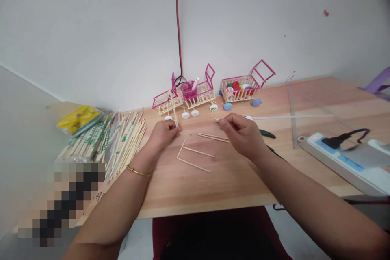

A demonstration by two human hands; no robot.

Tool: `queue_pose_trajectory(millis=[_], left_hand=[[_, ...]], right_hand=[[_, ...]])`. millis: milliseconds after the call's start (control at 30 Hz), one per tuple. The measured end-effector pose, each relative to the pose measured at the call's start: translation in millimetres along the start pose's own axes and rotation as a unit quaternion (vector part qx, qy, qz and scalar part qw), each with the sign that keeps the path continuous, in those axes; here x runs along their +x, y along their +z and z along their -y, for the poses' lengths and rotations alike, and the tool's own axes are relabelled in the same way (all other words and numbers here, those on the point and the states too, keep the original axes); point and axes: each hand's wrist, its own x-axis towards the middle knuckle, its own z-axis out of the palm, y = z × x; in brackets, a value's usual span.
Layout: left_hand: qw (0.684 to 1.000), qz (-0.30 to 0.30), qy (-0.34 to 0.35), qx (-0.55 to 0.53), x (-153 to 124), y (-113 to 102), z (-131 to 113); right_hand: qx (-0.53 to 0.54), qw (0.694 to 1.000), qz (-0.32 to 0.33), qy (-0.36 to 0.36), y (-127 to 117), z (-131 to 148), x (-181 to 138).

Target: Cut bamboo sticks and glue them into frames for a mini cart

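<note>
My left hand [163, 133] is closed in a pinch on a thin wooden stick [174, 117] that points up and away. My right hand [242, 134] is also closed, its fingertips holding short stick ends [216, 120]. Between the hands, a U-shaped frame of glued sticks [193, 158] lies flat on the wooden table [231, 178]. Two loose sticks [213, 137] lie just left of my right hand.
Pink-and-wood stick carts [195, 95] [243, 86] with bottle-cap wheels stand by the wall. A pile of chopsticks [112, 140] and a yellow packet [79, 118] lie at left. A power strip [341, 156], green-handled pliers [266, 133] and a clear ruler [294, 124] lie at right.
</note>
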Motion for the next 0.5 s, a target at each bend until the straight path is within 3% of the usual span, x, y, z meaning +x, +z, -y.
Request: queue_pose_trajectory(millis=[200, 400, 500], left_hand=[[0.995, -0.054, 0.054, -0.06, -4.6, -3.7, -7.7], [0.997, -0.014, 0.069, 0.016, 0.7, 2.2, 4.4], [0.995, -0.022, 0.089, 0.028, 1.4, 3.6, 5.2]], right_hand=[[-0.003, 1.0, 0.001, 0.005, -0.5, 0.3, -0.1], [-0.004, 1.0, -0.011, -0.001, -1.2, 1.6, 0.6], [-0.005, 1.0, -0.012, 0.0, -1.2, 2.1, 0.6]])
